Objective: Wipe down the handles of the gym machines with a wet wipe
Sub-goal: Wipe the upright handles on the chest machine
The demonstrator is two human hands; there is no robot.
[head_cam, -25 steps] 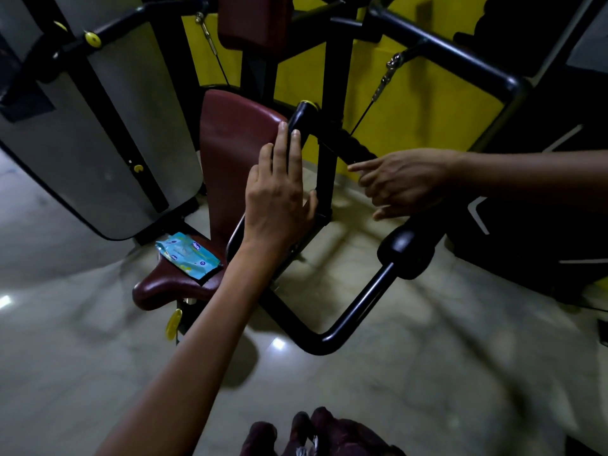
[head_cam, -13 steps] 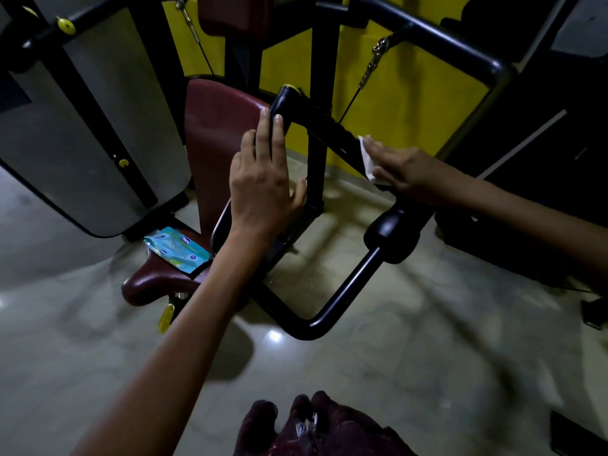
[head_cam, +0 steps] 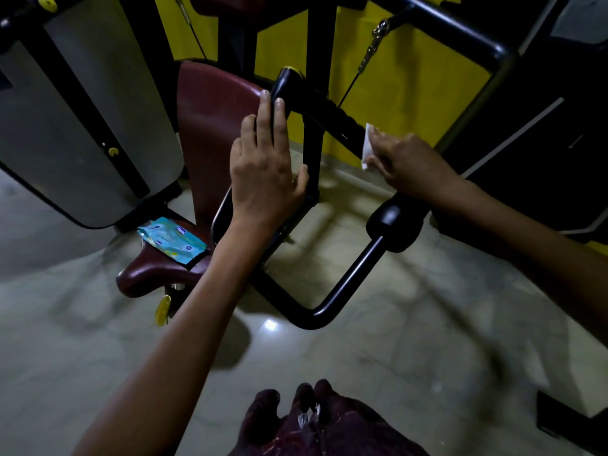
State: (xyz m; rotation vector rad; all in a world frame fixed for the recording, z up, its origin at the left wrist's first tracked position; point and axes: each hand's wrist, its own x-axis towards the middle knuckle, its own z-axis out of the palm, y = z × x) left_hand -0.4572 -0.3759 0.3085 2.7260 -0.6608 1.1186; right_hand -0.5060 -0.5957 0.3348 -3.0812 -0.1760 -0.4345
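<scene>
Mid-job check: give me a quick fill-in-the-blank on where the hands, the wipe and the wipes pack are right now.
1. The right hand presses a white ____ against the black handle.
2. The left hand rests with ____ fingers on the handle's upper end.
3. The blue wipes pack lies on the maroon ____.
4. The wall behind the machine is ____.

Missing words: wipe; straight; seat; yellow

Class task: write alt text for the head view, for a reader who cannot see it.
A right hand presses a white wipe against a gym machine's black handle, while the left hand steadies its end with straight fingers. A wipes packet lies on the maroon seat.
</scene>
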